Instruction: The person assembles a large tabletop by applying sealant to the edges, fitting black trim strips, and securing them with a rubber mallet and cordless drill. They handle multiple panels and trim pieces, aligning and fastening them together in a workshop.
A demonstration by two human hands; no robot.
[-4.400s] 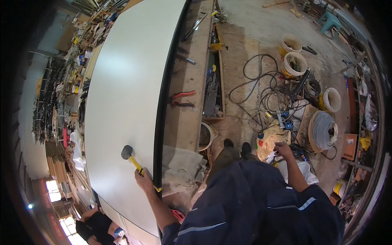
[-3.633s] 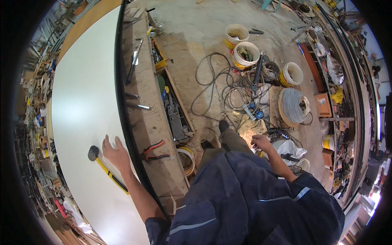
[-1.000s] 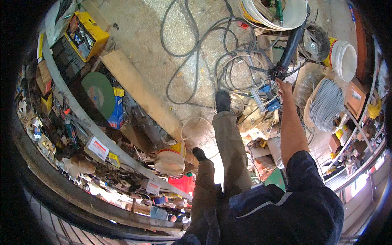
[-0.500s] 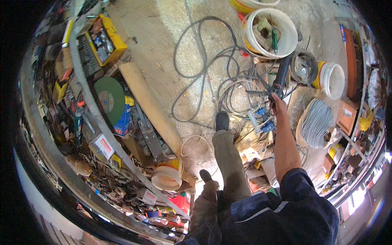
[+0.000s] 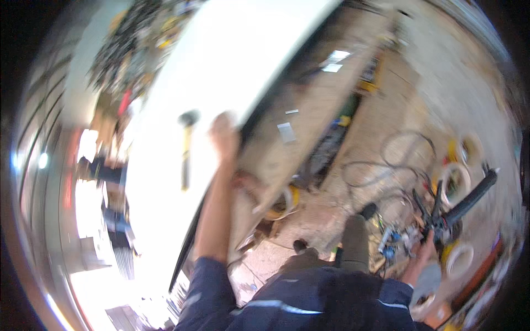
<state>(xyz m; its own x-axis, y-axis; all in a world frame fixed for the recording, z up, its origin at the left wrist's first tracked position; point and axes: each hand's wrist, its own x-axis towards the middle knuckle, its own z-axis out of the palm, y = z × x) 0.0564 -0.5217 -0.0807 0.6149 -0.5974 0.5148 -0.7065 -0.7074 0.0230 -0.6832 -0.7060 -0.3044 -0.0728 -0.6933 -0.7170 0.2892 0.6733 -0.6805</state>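
My right hand (image 5: pixel 424 255) grips a long black tool (image 5: pixel 469 199) with a thick cylindrical body and thinner black arms branching off near my fingers. Its exact kind does not show. The tool is raised over the floor at the lower right, beside a white bucket (image 5: pixel 455 182). My left hand (image 5: pixel 223 135) is at the edge of a bright white tabletop (image 5: pixel 248 49), and motion smears its fingers. Whether it touches the surface is unclear. On the tabletop, left of that hand, lies what looks like a hammer (image 5: pixel 186 151) with a dark head and a yellow-and-black handle.
Dark looped cable (image 5: pixel 406 143) is spread on the floor. Below the tabletop's edge runs a brown shelf (image 5: pixel 279 160) with small white pieces on it. A yellow-and-white bucket (image 5: pixel 282 203) stands near my feet. Another white bucket (image 5: pixel 459 259) sits at the right, below the tool.
The view has swung left, bringing in the white tabletop and the hammer. My left hand has appeared. The right hand still holds the black tool, now farther to the lower right.
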